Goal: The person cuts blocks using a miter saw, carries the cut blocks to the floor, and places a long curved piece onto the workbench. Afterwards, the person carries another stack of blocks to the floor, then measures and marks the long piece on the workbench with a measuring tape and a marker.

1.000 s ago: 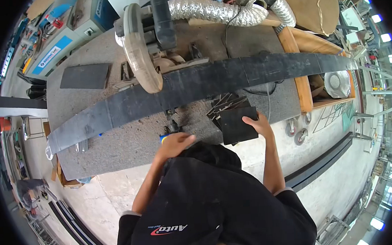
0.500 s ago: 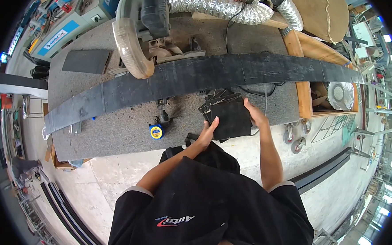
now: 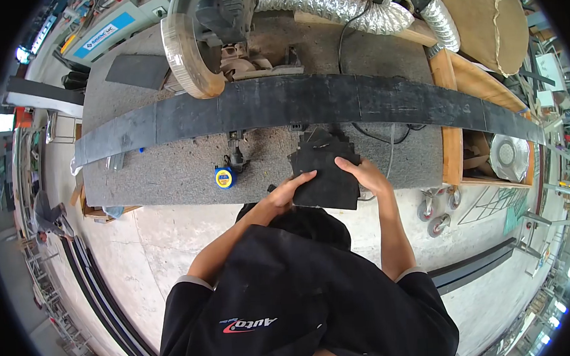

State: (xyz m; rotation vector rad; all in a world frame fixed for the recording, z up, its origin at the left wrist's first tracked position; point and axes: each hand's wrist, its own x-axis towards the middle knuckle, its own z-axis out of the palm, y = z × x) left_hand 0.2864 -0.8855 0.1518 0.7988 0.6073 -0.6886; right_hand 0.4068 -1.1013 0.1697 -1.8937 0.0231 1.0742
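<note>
Both hands on the black square panel [image 3: 324, 179] at the desk [image 3: 169, 181] near edge: left hand [image 3: 288, 192] gripping its 9 o'clock side, right hand [image 3: 365, 174] its 3 o'clock corner. Sitting atop stacked offcuts [image 3: 315, 141]. Yellow tape measure [image 3: 224, 177] at 9 o'clock. Farther out, long black board [image 3: 307, 103] under the saw [image 3: 200, 34], seemingly uncut.

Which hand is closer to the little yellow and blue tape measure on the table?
The left hand. It grips the near left edge of the black sheet, just right of the tape measure. The right hand holds the sheet's far side, farther away.
</note>
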